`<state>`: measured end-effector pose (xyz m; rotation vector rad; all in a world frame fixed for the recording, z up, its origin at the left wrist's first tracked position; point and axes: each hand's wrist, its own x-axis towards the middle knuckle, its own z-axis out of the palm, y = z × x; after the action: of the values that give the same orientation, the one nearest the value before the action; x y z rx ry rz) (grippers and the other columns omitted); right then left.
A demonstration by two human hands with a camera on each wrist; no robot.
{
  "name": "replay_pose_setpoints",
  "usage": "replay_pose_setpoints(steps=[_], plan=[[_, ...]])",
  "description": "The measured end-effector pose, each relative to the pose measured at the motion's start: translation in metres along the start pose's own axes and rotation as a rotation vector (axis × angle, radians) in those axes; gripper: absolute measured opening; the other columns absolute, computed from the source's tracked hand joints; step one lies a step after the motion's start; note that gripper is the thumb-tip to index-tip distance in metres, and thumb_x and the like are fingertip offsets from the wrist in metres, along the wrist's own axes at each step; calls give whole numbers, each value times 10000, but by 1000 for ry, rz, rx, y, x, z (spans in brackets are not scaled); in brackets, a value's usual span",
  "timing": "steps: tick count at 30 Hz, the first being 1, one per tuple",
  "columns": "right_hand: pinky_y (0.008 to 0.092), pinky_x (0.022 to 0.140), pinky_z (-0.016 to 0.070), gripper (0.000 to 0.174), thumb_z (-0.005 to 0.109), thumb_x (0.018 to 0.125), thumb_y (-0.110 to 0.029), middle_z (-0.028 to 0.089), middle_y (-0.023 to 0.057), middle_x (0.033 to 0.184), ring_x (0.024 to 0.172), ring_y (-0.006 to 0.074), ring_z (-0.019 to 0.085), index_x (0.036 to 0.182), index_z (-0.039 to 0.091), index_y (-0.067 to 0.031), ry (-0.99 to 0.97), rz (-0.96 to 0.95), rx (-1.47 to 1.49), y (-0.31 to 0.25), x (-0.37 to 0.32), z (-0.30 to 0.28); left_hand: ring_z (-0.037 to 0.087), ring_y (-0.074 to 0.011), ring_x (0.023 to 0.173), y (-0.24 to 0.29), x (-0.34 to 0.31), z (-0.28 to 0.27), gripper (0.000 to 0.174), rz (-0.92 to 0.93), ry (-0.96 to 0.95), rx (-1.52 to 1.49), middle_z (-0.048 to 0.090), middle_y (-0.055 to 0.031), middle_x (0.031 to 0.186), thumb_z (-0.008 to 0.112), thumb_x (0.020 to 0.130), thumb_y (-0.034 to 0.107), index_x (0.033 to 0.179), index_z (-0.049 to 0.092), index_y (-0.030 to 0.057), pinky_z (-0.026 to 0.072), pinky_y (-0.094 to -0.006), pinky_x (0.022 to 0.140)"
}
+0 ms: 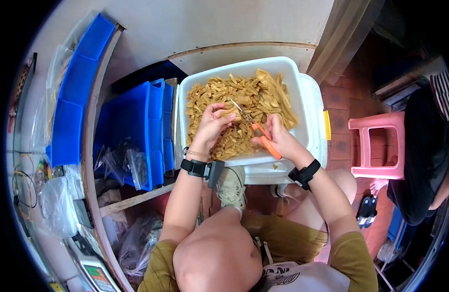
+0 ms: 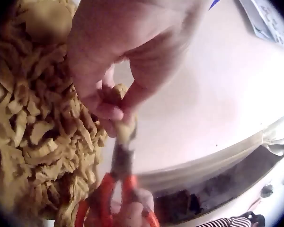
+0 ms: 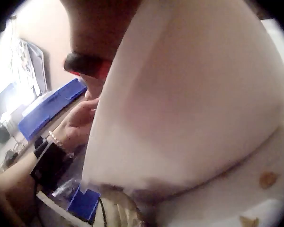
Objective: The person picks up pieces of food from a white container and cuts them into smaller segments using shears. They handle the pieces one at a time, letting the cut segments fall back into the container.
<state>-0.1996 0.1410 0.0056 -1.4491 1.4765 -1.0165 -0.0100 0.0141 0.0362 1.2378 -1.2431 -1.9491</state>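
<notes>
A white tub (image 1: 291,78) holds many yellow-brown strips (image 1: 210,92), with longer, larger pieces (image 1: 275,95) heaped at its far right. Over the tub, my left hand (image 1: 212,127) pinches a yellow-brown piece (image 2: 125,130) between thumb and fingers. My right hand (image 1: 282,140) grips orange-handled scissors (image 1: 267,142), whose blades point toward the left hand. In the left wrist view the scissor blades (image 2: 123,158) meet the lower end of the pinched piece. The tub wall (image 3: 199,94) hides most of the right hand in the right wrist view.
Blue bins (image 1: 122,119) with plastic bags stand left of the tub. A white lid-like surface (image 1: 312,92) lies under the tub's right side. A pink stool (image 1: 377,170) and a seated person (image 1: 421,141) are at the right. My shoe (image 1: 230,187) is close before the tub.
</notes>
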Motion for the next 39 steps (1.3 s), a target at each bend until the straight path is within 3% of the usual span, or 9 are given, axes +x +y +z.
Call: replay_pose_setpoints(steps=[9, 14, 18, 20, 21, 23, 27, 33, 39], plan=[[322, 610, 453, 607, 778, 758, -286, 564, 113, 741, 616, 192, 522, 1023, 291, -38, 31, -6, 81, 5, 3, 4, 593, -156, 929, -16, 7, -10, 266, 148, 169, -475, 580, -73, 1003, 611, 878, 23, 1113, 488, -1, 525, -257, 839], [381, 674, 494, 746, 779, 702, -459, 596, 166, 808, 731, 314, 628, 1101, 328, -18, 54, -74, -72, 14, 3, 7, 583, -159, 970, -12, 2, -3, 267, 158, 141, -515, 575, -72, 1027, 602, 891, 46, 1128, 486, 3, 515, -287, 883], [393, 698, 501, 771, 772, 692, -492, 600, 185, 835, 794, 347, 640, 1122, 342, -17, -2, 21, -87, 3, 2, 1, 588, -154, 965, -16, 2, 3, 254, 152, 137, -469, 588, -72, 1023, 601, 894, 51, 1124, 501, 11, 512, -288, 880], [330, 751, 479, 619, 773, 761, -265, 648, 167, 1001, 828, 234, 623, 1081, 291, -45, -61, 73, -116, -2, 2, -1, 605, -147, 922, -17, -1, 7, 240, 154, 123, -415, 612, -68, 1008, 607, 889, 50, 1111, 520, 18, 510, -258, 816], [330, 751, 479, 619, 773, 761, -265, 648, 167, 1001, 828, 234, 623, 1081, 291, -45, -63, 74, -116, 0, 2, 0, 605, -147, 922, -16, -2, 6, 240, 153, 125, -416, 612, -68, 1008, 607, 889, 50, 1111, 520, 18, 510, -258, 816], [393, 707, 500, 767, 766, 696, -496, 603, 192, 853, 795, 350, 636, 1126, 344, -21, -1, 36, -59, 6, 2, 2, 617, -136, 889, -15, -4, 6, 221, 159, 78, -325, 633, -63, 992, 615, 880, 34, 1085, 536, 20, 494, -225, 744], [389, 708, 499, 774, 772, 693, -488, 609, 193, 858, 795, 352, 635, 1130, 340, -17, 0, 28, -81, 3, 2, 2, 633, -128, 868, -16, -5, 9, 219, 176, 21, -237, 649, -63, 970, 621, 871, 20, 1075, 542, 25, 478, -210, 697], [359, 681, 489, 714, 804, 689, -397, 621, 184, 847, 747, 298, 626, 1066, 329, -20, -15, 83, -104, -3, 2, 0, 572, -89, 778, -15, -9, 17, 222, 180, 52, -169, 639, -41, 934, 632, 862, 24, 1068, 552, 45, 461, -219, 693], [317, 546, 412, 644, 832, 684, -282, 435, 63, 638, 577, 178, 450, 931, 277, -68, 48, 17, 14, 0, 1, 3, 644, -133, 859, -16, 1, 7, 239, 151, 88, -304, 652, -76, 977, 629, 872, 39, 1087, 539, -12, 468, -194, 666]])
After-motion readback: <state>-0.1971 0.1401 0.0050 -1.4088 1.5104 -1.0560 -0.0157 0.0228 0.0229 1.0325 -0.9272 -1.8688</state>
